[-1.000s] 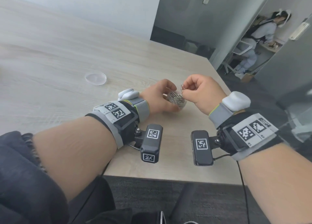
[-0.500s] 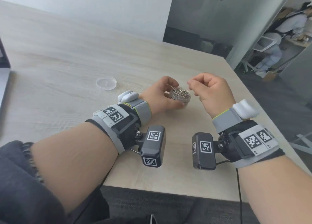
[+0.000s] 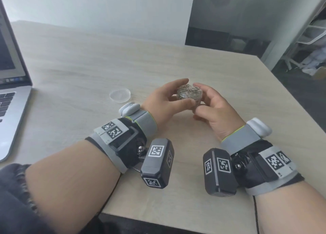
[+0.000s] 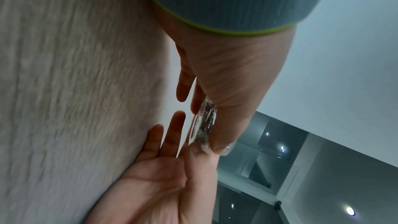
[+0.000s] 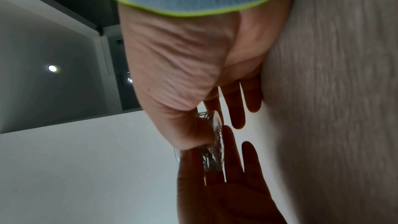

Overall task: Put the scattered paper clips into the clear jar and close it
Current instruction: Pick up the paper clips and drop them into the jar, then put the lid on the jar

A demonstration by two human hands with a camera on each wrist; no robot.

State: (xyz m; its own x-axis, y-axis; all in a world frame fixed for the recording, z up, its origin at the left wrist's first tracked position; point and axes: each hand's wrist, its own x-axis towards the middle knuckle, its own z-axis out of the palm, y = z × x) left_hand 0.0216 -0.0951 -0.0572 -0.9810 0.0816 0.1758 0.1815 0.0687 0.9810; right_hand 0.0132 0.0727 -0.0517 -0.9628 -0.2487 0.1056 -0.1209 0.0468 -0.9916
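Small clear jar (image 3: 190,96), brimful of silver wire paper clips: cradled by left hand (image 3: 165,103) and right hand (image 3: 214,108), fingers curled round it; round clear lid (image 3: 120,96) lies apart on pale wooden table (image 3: 88,66), awaiting fitting.

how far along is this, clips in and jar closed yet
Clips look done: the clear jar is full of paper clips and none show on the table. In hand: left hand and right hand hold the jar. Left: the lid lies apart on the table.
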